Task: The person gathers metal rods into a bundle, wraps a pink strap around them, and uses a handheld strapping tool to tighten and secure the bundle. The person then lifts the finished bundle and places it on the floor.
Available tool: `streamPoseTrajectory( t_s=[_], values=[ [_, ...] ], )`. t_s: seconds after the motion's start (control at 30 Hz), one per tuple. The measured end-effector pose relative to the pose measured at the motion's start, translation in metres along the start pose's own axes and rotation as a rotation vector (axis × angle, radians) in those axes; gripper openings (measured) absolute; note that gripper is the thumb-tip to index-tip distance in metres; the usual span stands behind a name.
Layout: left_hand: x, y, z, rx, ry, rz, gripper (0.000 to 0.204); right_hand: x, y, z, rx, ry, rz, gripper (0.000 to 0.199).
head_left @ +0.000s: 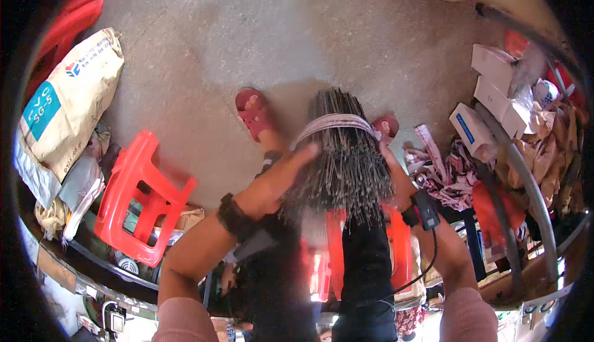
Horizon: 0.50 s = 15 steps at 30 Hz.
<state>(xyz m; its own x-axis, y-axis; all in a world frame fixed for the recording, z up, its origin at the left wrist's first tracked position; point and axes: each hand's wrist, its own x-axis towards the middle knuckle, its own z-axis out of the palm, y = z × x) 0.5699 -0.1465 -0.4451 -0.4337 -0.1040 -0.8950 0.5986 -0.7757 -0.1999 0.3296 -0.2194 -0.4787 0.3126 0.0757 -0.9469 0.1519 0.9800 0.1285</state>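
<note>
Between my knees is a thick bundle of thin dark grey rods or wires [349,178], its near ends fanned out unevenly. A pale cloth strip [337,122] wraps around its upper part. My left hand [281,175] presses against the bundle's left side, slightly smeared by motion. On the opposite side my right hand [399,175] grips it, fingers partly hidden behind the rods. I cannot tell whether the far end touches the floor. Black bands circle both wrists, and a cable runs from the device on the right one [426,211].
A red plastic stool [117,200] lies tipped at the left, below a large printed sack [77,101]. At the right are crumpled cloth strips [448,178], white boxes [473,132] and a curved grey pipe [529,200]. Concrete floor [247,39] stretches ahead of my sandalled feet.
</note>
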Motion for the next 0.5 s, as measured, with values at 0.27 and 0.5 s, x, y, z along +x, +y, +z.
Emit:
streamPoseTrajectory(
  t_s=[0.27,0.5],
  values=[
    [0.066,-0.002,-0.041,-0.051,0.197,0.006,0.051,0.054,-0.024,-0.020,0.047,-0.050,0.125,0.033],
    [0.043,-0.007,-0.032,-0.209,-0.061,0.004,0.049,0.030,0.004,-0.005,0.034,-0.023,0.104,0.041]
  ],
)
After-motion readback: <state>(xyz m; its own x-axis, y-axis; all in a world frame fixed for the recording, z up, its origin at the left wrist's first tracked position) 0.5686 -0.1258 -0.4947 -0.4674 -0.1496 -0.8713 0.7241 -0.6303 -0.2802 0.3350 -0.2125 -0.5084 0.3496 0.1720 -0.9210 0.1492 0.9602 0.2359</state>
